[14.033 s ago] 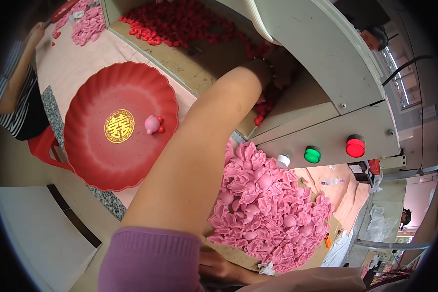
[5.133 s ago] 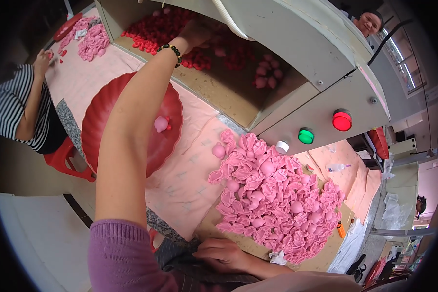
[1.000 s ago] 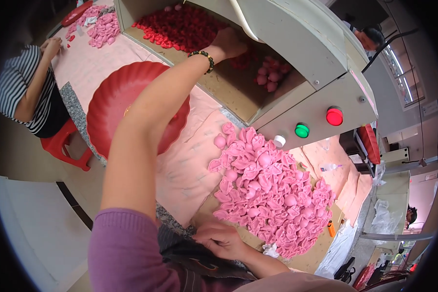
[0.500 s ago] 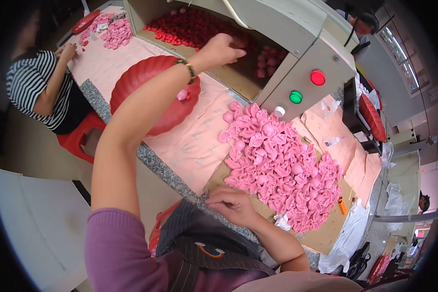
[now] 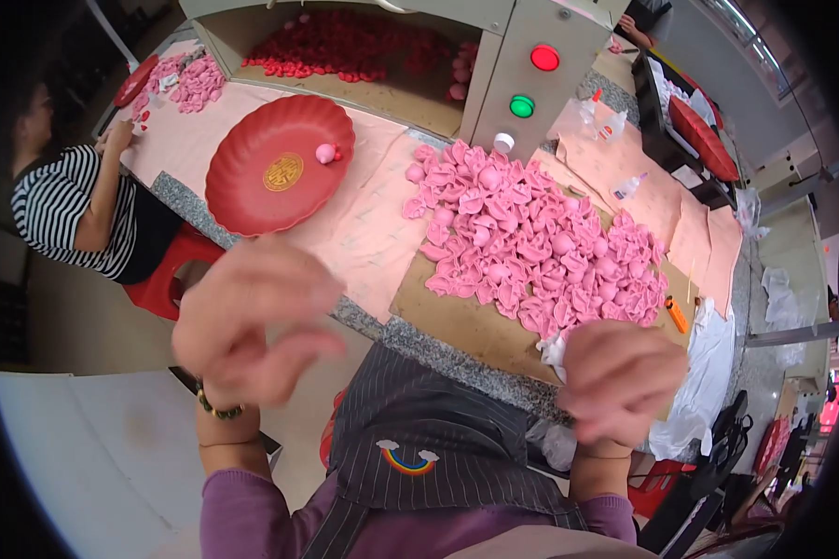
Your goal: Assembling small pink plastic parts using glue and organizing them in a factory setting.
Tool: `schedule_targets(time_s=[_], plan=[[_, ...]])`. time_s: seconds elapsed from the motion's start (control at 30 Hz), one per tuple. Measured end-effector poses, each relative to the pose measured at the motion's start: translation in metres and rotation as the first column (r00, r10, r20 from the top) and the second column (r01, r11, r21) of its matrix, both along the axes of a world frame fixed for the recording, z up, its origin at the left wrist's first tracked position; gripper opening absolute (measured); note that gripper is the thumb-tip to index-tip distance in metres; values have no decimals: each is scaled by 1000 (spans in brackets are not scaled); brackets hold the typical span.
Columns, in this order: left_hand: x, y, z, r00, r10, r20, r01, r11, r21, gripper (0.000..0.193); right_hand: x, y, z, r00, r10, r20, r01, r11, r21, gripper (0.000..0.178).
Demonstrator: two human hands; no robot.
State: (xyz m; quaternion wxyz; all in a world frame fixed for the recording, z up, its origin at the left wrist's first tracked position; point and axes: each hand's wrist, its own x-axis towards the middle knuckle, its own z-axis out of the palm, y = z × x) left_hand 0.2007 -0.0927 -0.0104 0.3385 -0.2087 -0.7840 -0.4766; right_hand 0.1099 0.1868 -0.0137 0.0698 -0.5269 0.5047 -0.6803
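Note:
My left hand (image 5: 259,321), with a beaded bracelet at the wrist, is raised over the near table edge, below a red scalloped plate (image 5: 280,205). It is blurred; thumb and forefinger curve apart with nothing visible between them. My right hand (image 5: 620,382), also blurred, hovers by the near right part of a large heap of pink petal-shaped pieces and round balls (image 5: 531,242). Its fingers are curled in; whatever they may hold is hidden. On the plate lie a pink ball (image 5: 325,153) and small red pieces beside it.
An open grey cabinet (image 5: 522,56) with red and green lights holds many small red pieces (image 5: 317,47). An orange lighter (image 5: 676,315) and glue bottles (image 5: 627,186) lie right of the heap. A person in a striped top (image 5: 61,200) sits at the left.
My left hand has come back from inside the cabinet to the near table edge. My right hand has moved right and up from the front edge. The view has shifted.

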Motion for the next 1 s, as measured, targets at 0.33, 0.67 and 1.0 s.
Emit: schedule_targets(time_s=[0.33,0.67,1.0], plan=[[36,53,23,716,-685,-133,696,690,197,11,31,11,44,805,439,-400,-580,724,-374,23],[13,89,1,656,-731,-188,743,582,329,7,29,43,37,745,562,-360,-658,710,-251,25],[-8,117,2,566,-788,-242,821,510,257,9,33,61,37,687,648,-330,-722,661,-206,27]])
